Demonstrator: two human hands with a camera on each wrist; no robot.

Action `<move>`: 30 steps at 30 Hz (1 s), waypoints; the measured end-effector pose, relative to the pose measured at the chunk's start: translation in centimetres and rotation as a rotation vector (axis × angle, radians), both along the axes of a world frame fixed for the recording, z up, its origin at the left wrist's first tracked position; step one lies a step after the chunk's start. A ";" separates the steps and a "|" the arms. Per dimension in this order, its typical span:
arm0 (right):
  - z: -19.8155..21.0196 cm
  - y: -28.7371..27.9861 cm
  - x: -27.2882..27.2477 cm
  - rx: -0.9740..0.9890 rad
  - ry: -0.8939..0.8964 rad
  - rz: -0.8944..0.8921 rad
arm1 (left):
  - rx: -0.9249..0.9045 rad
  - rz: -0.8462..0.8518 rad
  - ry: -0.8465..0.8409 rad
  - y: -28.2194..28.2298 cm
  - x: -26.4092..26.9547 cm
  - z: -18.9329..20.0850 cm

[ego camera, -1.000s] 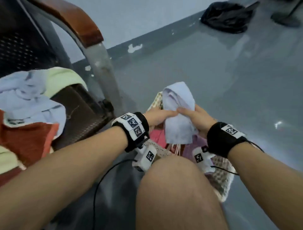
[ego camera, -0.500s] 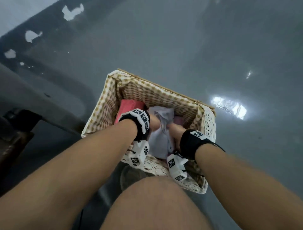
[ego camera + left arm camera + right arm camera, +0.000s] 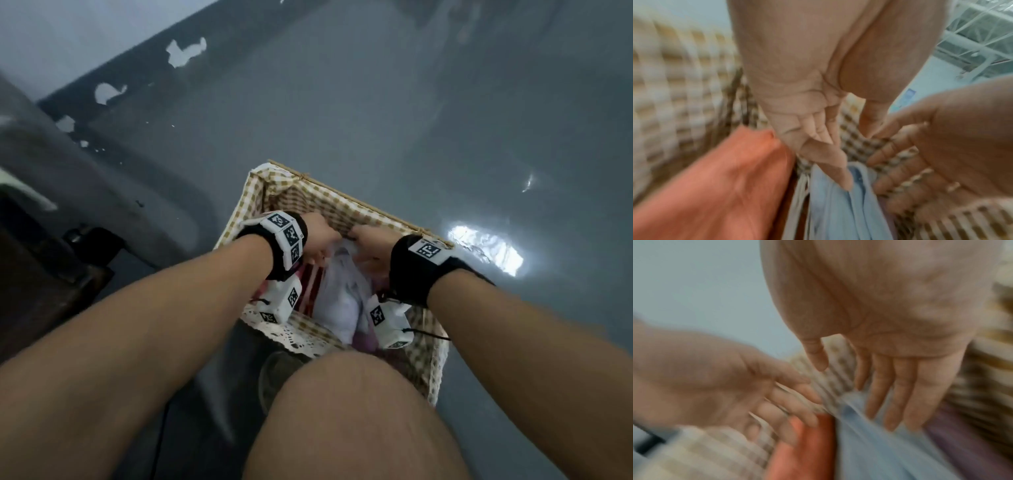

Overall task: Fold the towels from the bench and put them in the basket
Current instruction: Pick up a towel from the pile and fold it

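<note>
A basket (image 3: pixel 342 202) with checked lining stands on the floor in front of my knee. A folded light blue towel (image 3: pixel 339 301) lies in it, between an orange-red towel (image 3: pixel 308 284) and a purple one (image 3: pixel 363 339). Both hands are inside the basket near its far wall. My left hand (image 3: pixel 318 236) has straight fingers, and one fingertip (image 3: pixel 844 181) touches the blue towel (image 3: pixel 838 211) beside the orange-red towel (image 3: pixel 715 186). My right hand (image 3: pixel 370 240) is spread flat, its fingers (image 3: pixel 896 402) just over the blue towel (image 3: pixel 879 451). Neither hand grips anything.
The basket sits on a grey floor (image 3: pixel 411 102). A dark bench frame (image 3: pixel 96 240) stands at the left. My bare knee (image 3: pixel 342 411) covers the basket's near edge, with a dark shoe (image 3: pixel 274 373) beside it. A wall with chipped paint (image 3: pixel 185 51) runs behind.
A second ago both hands held the folded blue towel above the basket. They lowered it in, and now the fingers have straightened and let it go.
</note>
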State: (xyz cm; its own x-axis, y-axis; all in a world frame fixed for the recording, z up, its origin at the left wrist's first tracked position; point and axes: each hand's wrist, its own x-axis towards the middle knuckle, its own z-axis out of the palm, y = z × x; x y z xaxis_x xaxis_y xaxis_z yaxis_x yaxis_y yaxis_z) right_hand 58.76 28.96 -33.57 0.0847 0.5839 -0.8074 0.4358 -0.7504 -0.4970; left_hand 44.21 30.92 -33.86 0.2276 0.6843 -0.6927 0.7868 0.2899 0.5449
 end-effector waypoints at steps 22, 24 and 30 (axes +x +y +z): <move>21.9 -14.3 -45.1 0.531 0.294 1.182 | 0.516 0.577 0.426 -30.4 -42.8 19.6; 19.6 -16.2 -47.5 0.582 0.223 1.324 | 0.460 0.608 0.478 -32.5 -44.7 17.4; 13.1 -18.4 -50.7 0.827 0.010 1.583 | 0.357 0.522 0.648 -34.3 -47.2 13.1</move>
